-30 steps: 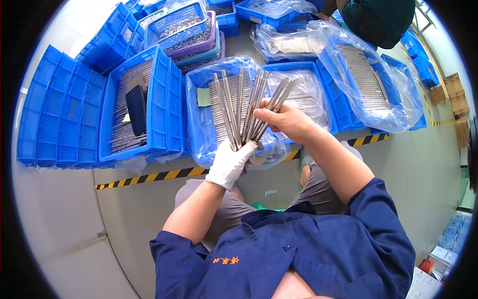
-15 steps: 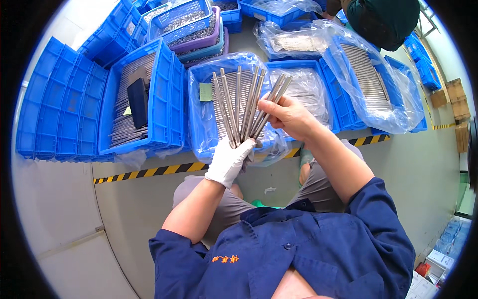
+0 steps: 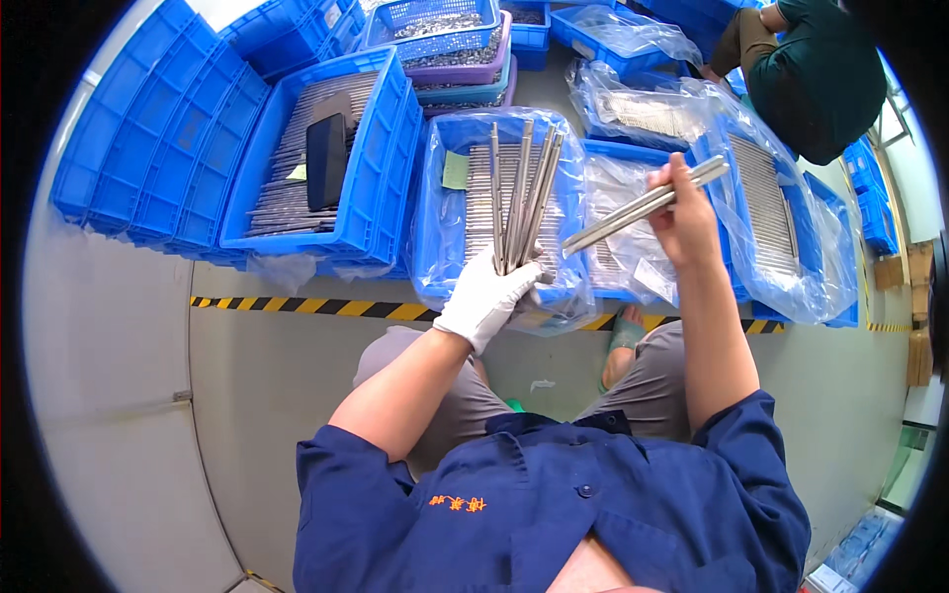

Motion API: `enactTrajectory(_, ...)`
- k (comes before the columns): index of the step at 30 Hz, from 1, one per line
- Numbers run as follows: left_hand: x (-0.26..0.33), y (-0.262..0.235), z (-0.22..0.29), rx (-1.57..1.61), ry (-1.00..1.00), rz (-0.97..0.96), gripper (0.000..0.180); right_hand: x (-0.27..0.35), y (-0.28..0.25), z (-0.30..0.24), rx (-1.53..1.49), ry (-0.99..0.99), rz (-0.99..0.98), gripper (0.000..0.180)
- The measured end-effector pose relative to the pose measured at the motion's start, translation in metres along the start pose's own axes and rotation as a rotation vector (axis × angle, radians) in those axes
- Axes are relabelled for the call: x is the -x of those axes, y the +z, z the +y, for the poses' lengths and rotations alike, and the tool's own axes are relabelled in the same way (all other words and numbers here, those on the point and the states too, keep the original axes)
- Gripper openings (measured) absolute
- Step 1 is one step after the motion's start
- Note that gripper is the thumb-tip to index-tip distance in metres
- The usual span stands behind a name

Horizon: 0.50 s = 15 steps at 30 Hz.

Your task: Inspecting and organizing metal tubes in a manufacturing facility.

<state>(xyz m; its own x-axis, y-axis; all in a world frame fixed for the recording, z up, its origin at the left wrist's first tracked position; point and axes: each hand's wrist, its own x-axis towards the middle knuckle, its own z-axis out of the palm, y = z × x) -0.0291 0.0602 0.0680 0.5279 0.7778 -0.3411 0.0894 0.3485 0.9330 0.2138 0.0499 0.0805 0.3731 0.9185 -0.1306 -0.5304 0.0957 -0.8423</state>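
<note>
My left hand (image 3: 491, 299), in a white glove, is closed round the lower ends of several slim metal rods (image 3: 524, 203) that fan upward. Bare and raised to the right, my right hand (image 3: 684, 219) grips a small bundle of similar metal rods (image 3: 645, 206), tilted up to the right and apart from the left bundle. Beneath the left-hand rods is a blue crate (image 3: 440, 138) lined with clear plastic, filled with rows of rods. The right-hand rods are above another lined crate (image 3: 633, 153), whose rods lie partly under plastic film.
On the left, a blue crate (image 3: 381, 188) holds rods with a black phone (image 3: 326, 163) on top. Stacked blue crates (image 3: 148, 128) stand beyond it. Baskets of small metal parts (image 3: 435, 44) are behind. At the far right, a person (image 3: 816, 79) sits near another rod crate (image 3: 766, 208).
My right hand has drawn its rods away from the left-hand bundle and moved right, tilting them flatter. My left hand keeps its remaining rods. The view has shifted.
</note>
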Motion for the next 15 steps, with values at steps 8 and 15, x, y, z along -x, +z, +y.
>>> enactTrajectory(8, -0.002, 0.004, 0.005, -0.038, 0.033, -0.088, 0.028, -0.011, -0.006, 0.014, 0.055, 0.1, 0.012, 0.029)
enactTrajectory(15, -0.002, 0.012, -0.003, 0.355, -0.278, -0.156, 0.025, 0.016, 0.023, 0.035, 1.064, -1.086, -0.191, 0.006)
